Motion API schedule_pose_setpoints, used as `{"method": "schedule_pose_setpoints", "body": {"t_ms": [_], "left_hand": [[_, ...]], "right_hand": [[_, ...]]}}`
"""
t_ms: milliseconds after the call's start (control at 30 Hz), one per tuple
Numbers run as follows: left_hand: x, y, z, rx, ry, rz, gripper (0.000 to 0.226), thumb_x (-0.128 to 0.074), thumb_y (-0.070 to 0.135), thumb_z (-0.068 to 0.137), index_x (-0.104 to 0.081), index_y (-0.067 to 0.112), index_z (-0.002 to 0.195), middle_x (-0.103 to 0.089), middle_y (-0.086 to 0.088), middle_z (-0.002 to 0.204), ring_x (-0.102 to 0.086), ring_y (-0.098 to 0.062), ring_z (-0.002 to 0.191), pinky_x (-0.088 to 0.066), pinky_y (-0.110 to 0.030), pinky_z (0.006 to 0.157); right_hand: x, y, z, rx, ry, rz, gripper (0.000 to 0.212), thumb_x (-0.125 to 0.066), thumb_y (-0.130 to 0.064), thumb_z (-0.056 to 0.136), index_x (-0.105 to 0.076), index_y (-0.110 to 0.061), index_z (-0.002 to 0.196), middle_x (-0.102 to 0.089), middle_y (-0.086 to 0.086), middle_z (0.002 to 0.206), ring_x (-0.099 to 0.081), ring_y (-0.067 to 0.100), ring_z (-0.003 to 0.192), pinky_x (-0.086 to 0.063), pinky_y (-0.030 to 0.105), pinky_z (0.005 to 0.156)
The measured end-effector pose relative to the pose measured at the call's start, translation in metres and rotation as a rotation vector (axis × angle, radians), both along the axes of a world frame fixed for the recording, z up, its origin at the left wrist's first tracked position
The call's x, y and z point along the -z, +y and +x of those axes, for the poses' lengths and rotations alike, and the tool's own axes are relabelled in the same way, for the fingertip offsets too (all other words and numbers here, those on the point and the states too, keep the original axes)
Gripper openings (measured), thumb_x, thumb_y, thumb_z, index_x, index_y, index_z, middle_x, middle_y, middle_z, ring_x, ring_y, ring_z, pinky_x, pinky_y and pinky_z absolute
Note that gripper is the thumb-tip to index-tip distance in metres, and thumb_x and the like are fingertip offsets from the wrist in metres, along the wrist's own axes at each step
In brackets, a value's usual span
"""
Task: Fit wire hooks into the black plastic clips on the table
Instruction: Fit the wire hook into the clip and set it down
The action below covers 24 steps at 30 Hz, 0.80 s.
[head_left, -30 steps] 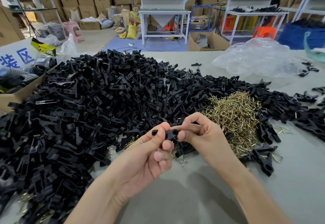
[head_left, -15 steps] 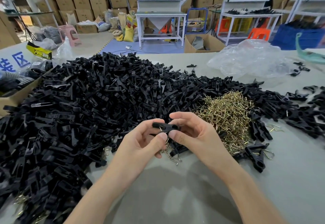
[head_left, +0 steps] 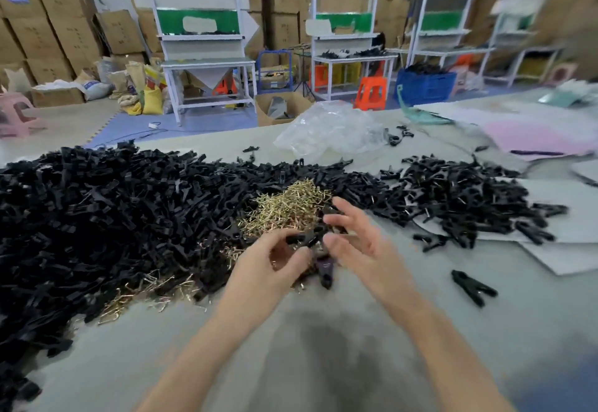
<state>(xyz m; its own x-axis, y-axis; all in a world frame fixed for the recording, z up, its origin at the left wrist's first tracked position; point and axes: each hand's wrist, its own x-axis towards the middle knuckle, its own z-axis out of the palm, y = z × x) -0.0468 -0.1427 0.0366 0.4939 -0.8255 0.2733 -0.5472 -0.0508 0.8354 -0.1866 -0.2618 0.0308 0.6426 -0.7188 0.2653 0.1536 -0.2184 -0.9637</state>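
Black clips [head_left: 113, 217] heap across the left and middle of the frame on the grey table [head_left: 323, 347], with a brass-coloured mound of wire hooks [head_left: 291, 204] at centre. Just below the mound, the left hand [head_left: 275, 264] pinches a single clip [head_left: 304, 239] between thumb and fingers. The right hand [head_left: 359, 243] hangs just beside it, fingers spread and loose; blur hides whether they touch.
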Motion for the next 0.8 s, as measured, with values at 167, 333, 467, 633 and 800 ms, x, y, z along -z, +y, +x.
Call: {"method": "schedule_pose_setpoints", "body": {"t_ms": [167,333,467,633,800], "left_hand": [[-0.069,-0.141,-0.074,0.154,0.242,-0.07,0.043,-0.067,0.03,0.094,-0.055,0.015,0.132,-0.066,0.011,0.086,-0.062,-0.001,0.069,-0.054,-0.025,0.073],[-0.084,-0.183,-0.109,0.257,0.299,0.025,0.074,-0.063,0.027,0.096,-0.02,0.014,0.156,-0.051,0.009,0.103,-0.055,-0.003,0.081,-0.044,-0.013,0.074],[-0.023,-0.122,-0.082,0.132,0.064,0.068,0.059,-0.057,0.021,0.099,-0.031,0.02,0.152,-0.056,0.002,0.131,-0.052,0.001,0.112,-0.043,-0.023,0.104],[0.055,0.012,0.012,-0.225,-0.406,0.093,0.05,-0.061,0.017,0.095,-0.047,0.023,0.143,-0.045,0.011,0.135,-0.047,-0.012,0.126,-0.035,-0.028,0.104],[0.073,0.106,0.068,-0.513,-0.455,0.299,0.053,-0.065,0.037,0.093,-0.054,0.013,0.139,-0.05,-0.012,0.141,-0.045,-0.033,0.134,-0.035,-0.047,0.112]], "right_hand": [[-0.016,-0.026,-0.068,0.359,-0.17,0.088,0.036,-0.054,-0.017,0.103,-0.052,-0.037,0.132,-0.067,-0.003,0.119,-0.07,0.009,0.093,-0.058,0.026,0.078],[-0.02,-0.033,-0.095,0.47,-0.137,0.125,0.035,-0.051,-0.014,0.104,-0.055,-0.044,0.121,-0.069,-0.004,0.115,-0.07,0.009,0.088,-0.055,0.029,0.077],[-0.004,-0.022,-0.081,0.393,-0.033,0.113,0.034,-0.054,-0.011,0.102,-0.057,-0.039,0.122,-0.069,-0.006,0.108,-0.067,0.005,0.082,-0.053,0.019,0.072],[0.022,0.021,-0.023,0.2,0.168,-0.113,0.036,-0.054,-0.014,0.102,-0.056,-0.047,0.117,-0.067,-0.015,0.102,-0.061,-0.002,0.084,-0.044,0.012,0.072],[0.034,0.072,0.06,0.026,0.345,-0.533,0.042,-0.047,-0.019,0.103,-0.047,-0.036,0.142,-0.053,-0.018,0.13,-0.045,-0.004,0.12,-0.033,0.013,0.103]]}}
